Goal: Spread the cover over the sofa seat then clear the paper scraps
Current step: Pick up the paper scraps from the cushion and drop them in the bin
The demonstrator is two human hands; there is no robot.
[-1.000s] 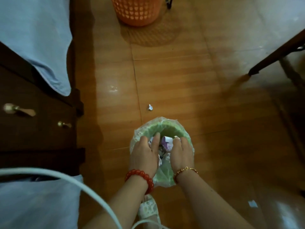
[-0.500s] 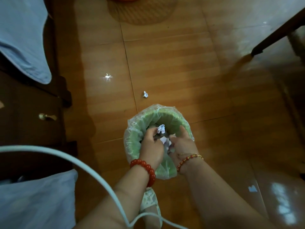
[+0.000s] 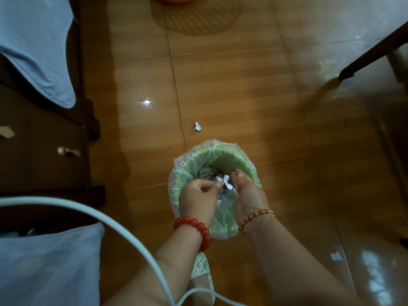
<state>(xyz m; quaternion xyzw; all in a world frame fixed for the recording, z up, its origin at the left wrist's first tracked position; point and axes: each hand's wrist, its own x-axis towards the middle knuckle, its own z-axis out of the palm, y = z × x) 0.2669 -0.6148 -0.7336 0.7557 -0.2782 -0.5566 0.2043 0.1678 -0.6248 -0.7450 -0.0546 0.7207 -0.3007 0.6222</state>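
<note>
**Both hands over the lined bin**

Left hand (image 3: pixel 199 195) pinches paper scraps (image 3: pixel 223 181) above the green bin (image 3: pixel 242 157); right hand (image 3: pixel 248 193) cups them, fingers relaxed. Beyond, one crumpled scrap (image 3: pixel 197 126) lies on wood-pattern floor (image 3: pixel 242 96). Blue cover (image 3: pixel 39 51) drapes the sofa, left.

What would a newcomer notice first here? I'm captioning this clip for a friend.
Both hands meet over a small green bin lined with a clear bag, low in the middle: the left hand pinches crumpled paper scraps while the right hand cups beside them. One stray scrap lies on the glossy wooden floor just beyond the bin, another at lower right.
</note>
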